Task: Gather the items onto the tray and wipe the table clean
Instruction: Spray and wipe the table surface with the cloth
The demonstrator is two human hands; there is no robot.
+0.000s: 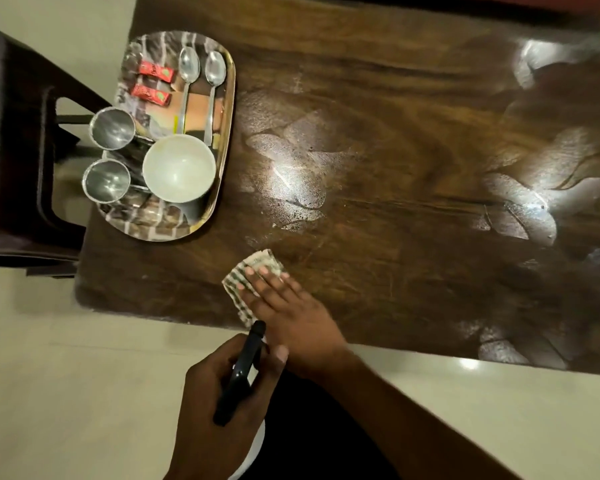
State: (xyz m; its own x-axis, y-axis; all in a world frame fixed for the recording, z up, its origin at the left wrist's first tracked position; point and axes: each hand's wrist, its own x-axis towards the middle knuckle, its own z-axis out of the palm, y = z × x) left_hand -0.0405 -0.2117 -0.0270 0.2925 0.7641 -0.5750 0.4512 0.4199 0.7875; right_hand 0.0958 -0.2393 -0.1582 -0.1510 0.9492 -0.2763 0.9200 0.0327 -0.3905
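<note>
We are wiping: our right hand [284, 306] presses flat on the cloth [248, 282] at the table's [395, 168] six o'clock edge, our left hand [222, 386] clasps a spray bottle [241, 372]. The tray [227, 109] (already loaded) sits at ten o'clock; next, strokes toward the smears at centre.

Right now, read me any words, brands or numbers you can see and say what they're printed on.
No text is legible anywhere in this view.
Two red packets on the tray: printing present, too blurred to read.
Checked cloth under the right hand: pattern only, no lettering.
Black spray bottle in the left hand: no label visible.
</note>
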